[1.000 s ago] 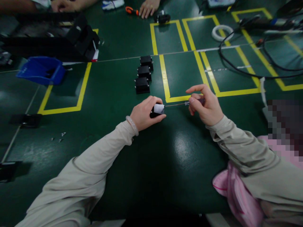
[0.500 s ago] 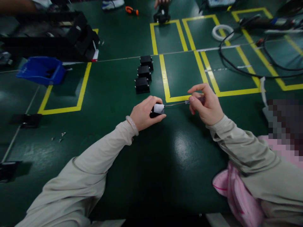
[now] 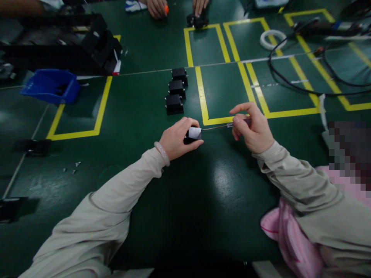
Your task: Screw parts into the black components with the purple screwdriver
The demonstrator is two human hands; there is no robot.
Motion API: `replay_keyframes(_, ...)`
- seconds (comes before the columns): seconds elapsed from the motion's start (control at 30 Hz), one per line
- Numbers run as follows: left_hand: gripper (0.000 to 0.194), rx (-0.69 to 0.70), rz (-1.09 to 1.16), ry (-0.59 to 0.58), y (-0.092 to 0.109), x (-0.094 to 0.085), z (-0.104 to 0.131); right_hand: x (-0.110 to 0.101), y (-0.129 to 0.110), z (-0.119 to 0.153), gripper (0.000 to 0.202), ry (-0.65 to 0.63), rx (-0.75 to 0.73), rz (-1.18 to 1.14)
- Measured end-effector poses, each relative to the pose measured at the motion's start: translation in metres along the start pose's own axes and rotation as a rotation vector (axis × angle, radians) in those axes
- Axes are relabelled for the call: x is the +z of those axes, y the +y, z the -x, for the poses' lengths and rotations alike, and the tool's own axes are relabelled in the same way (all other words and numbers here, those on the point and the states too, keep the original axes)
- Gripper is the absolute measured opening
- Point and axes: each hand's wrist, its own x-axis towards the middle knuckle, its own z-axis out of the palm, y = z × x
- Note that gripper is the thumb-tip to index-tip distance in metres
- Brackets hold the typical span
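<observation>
My left hand (image 3: pixel 177 139) is closed around a small black block (image 3: pixel 189 139) with a pale face, holding it on the green table (image 3: pixel 185 200). In my right hand (image 3: pixel 253 129) is a screwdriver (image 3: pixel 216 127); its thin shaft points left and its tip meets the right side of the block. The fingers partly hide the screwdriver's handle. Just beyond my left hand, three similar black blocks (image 3: pixel 174 103) stand in a row with small screws at their sides. Several loose screws (image 3: pixel 75 166) lie to the left of my left forearm.
At the left are a blue bin (image 3: pixel 52 87), a black rack (image 3: pixel 95 42) and dark parts (image 3: pixel 33 147). A tape roll (image 3: pixel 272 39) and black cable (image 3: pixel 278 75) lie at the right. Across the table, another person's hands (image 3: pixel 158 8) touch an orange-ended tool and a black part (image 3: pixel 197 21).
Across the table, another person's hand has come onto the orange-handled tool, and their other hand has shifted at the black part. My own hands look almost unmoved.
</observation>
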Motion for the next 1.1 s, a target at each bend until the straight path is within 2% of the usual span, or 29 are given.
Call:
replay_keyframes(0.2, 0.035, -0.001, -0.005, 0.002, 0.0004, -0.0002, 0.0001, -0.0008, 0.0004, 0.0006, 0.025, 0.011, -0.037, 0.034)
replay_keyframes(0.47, 0.034, 0.01, -0.001, 0.001, 0.0004, -0.0005, 0.0001, -0.0005, 0.0035, 0.0001, 0.025, 0.003, 0.016, 0.001)
replay_keyframes(0.8, 0.035, 0.003, -0.001, 0.001, 0.0002, -0.0003, 0.0, -0.0004, -0.0029, 0.0003, 0.021, -0.002, -0.037, 0.056)
replay_keyframes(1.1, 0.035, -0.008, 0.004, -0.008, 0.0017, -0.0011, 0.0001, 0.001, -0.0034, 0.0, 0.027, 0.004, 0.04, -0.023)
